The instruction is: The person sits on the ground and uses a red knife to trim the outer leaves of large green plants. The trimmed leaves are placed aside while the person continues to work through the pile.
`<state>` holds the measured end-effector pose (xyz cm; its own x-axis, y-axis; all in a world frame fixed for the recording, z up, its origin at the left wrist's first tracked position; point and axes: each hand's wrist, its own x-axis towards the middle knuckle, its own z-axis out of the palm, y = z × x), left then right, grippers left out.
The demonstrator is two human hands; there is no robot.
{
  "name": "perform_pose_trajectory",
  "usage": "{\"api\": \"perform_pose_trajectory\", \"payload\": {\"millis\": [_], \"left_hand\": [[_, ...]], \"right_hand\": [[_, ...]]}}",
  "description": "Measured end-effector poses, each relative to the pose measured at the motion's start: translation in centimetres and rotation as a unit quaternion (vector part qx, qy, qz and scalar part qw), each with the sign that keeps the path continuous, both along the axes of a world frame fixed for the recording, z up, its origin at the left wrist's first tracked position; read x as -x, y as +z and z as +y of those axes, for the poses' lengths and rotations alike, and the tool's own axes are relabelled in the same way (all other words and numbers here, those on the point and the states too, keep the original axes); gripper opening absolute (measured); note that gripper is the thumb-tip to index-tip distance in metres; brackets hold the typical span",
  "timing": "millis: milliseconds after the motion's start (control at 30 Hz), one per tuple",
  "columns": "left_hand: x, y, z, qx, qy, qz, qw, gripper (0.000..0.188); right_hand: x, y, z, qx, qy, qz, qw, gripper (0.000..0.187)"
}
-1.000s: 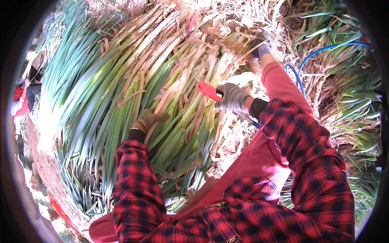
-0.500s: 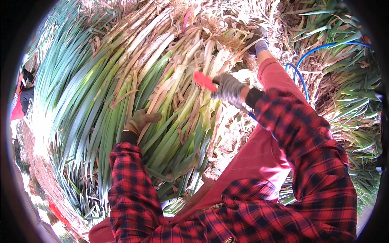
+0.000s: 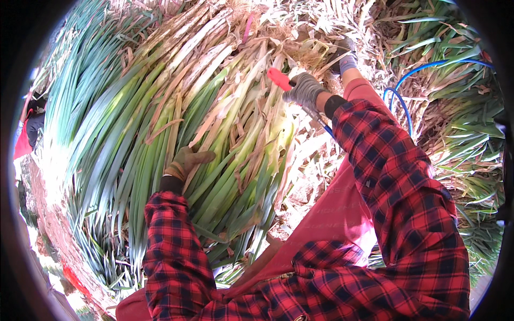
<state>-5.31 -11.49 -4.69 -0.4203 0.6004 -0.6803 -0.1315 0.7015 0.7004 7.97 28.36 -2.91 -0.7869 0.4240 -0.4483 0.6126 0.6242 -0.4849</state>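
Observation:
A thick heap of leeks [image 3: 155, 112] fans out before me, green leaves toward the near left and pale stems toward the far right. My left hand [image 3: 187, 161], in a brownish glove, is closed on some leaves in the middle of the heap. Its thumb lies across them and its fingers are partly hidden. My right hand [image 3: 306, 91], in a grey glove, grips a red air blow gun [image 3: 279, 79] above the pale stems. A blue hose runs from below that hand. The gun's tip points left, apart from the leeks.
A blue hose [image 3: 409, 75] loops over more leeks [image 3: 471, 139] on the right. Dry husks [image 3: 321, 166] litter the ground beside my leg. A foot [image 3: 345, 56] stands at the far end of the stems. Dark and red cloth [image 3: 33, 128] shows at the left edge.
My right hand has moved away from me and slightly right, carrying the air blow gun farther toward the root ends. The left hand stays almost in place on the leaves.

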Motion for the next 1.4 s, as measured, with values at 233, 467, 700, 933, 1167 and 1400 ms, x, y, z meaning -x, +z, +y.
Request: {"api": "perform_pose_trajectory", "payload": {"millis": [233,467,700,933,1167,1400], "left_hand": [[-2.1,-1.0,-0.9,-0.056,0.147,0.042,0.987,0.057],[-4.7,8.9,1.0,-0.014,0.076,0.322,0.944,0.037],[-6.5,9.1,2.2,0.077,-0.034,0.341,0.936,0.042],[-8.9,4.3,2.1,0.088,0.028,0.273,0.958,0.055],[-8.9,5.3,2.8,0.139,0.008,0.261,0.955,0.064],[-8.7,3.8,2.1,0.115,0.035,0.245,0.962,0.064]], "right_hand": [[-1.2,0.0,-0.6,0.026,0.004,0.004,1.000,0.051],[-3.2,2.6,-1.0,0.017,0.005,0.011,1.000,0.051],[-6.0,3.3,-2.0,0.107,-0.090,0.104,0.985,0.048],[-13.9,6.6,-13.4,0.159,0.190,0.041,0.968,0.040],[-10.9,5.2,-10.8,0.188,0.050,-0.018,0.981,0.035],[-13.8,8.1,-13.8,0.189,0.204,0.028,0.960,0.038]]}}
